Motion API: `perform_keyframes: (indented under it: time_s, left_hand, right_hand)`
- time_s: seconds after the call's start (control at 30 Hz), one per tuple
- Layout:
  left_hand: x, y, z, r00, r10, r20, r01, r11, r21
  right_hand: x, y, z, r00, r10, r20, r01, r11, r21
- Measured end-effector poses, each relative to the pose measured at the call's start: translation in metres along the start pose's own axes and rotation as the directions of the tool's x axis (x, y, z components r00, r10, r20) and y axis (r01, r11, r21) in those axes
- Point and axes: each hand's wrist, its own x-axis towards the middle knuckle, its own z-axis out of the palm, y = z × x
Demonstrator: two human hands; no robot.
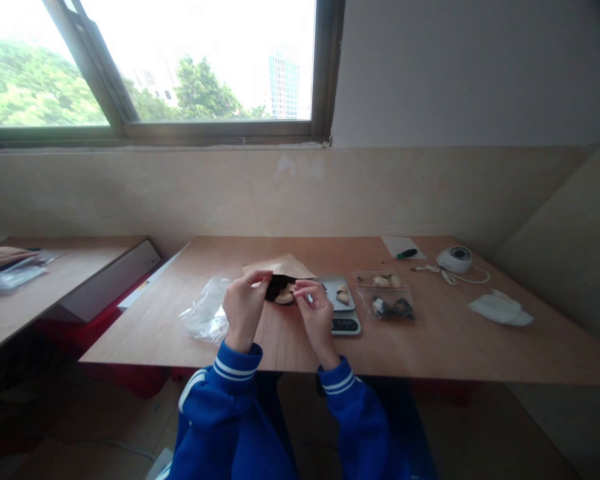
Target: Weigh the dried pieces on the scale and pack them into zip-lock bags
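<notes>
A brown paper pouch with a dark mouth is held up over the table. My left hand is closed, pinching the pouch's left edge. At the mouth, my right hand is closed in a pinch on a pale, dried-looking slice; its far end is hidden by the pouch. Just behind my right hand sits a kitchen scale, partly covered by it. Pale pieces lie on the scale's plate, and the digits on its display are too small to read.
Clear plastic bags lie left of my hands. Right of the scale are a zip bag of pale pieces and one of dark pieces. Farther right are a green-handled screwdriver, a white dome camera, a white mask. Another person's hand is at the left table.
</notes>
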Motion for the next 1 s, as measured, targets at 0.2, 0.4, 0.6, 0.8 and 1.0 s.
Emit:
perform_keyframes:
  time_s: [0.2, 0.4, 0.6, 0.8, 1.0]
  left_hand:
    - [-0.003, 0.003, -0.001, 0.999, -0.042, 0.012, 0.042, 0.999, -0.013]
    - [-0.002, 0.005, 0.000, 0.998, -0.057, 0.040, 0.061, 0.993, -0.100]
    - [0.001, 0.009, 0.003, 0.996, -0.053, 0.066, 0.061, 0.991, -0.118]
    - [0.003, 0.006, 0.004, 0.998, -0.032, 0.063, 0.040, 0.990, -0.134]
    - [0.003, 0.007, 0.003, 0.996, -0.048, 0.070, 0.058, 0.988, -0.140]
  right_hand:
    - [-0.002, 0.000, 0.016, 0.991, 0.012, -0.136, -0.003, 0.998, 0.066]
    - [-0.003, 0.005, 0.019, 0.987, 0.071, -0.142, -0.047, 0.985, 0.168]
    - [-0.001, 0.012, 0.014, 0.946, 0.221, -0.239, -0.145, 0.944, 0.297]
    - [0.000, 0.012, 0.019, 0.922, 0.301, -0.243, -0.177, 0.887, 0.426]
    - [0.000, -0.002, 0.013, 0.885, 0.424, -0.195, -0.260, 0.795, 0.548]
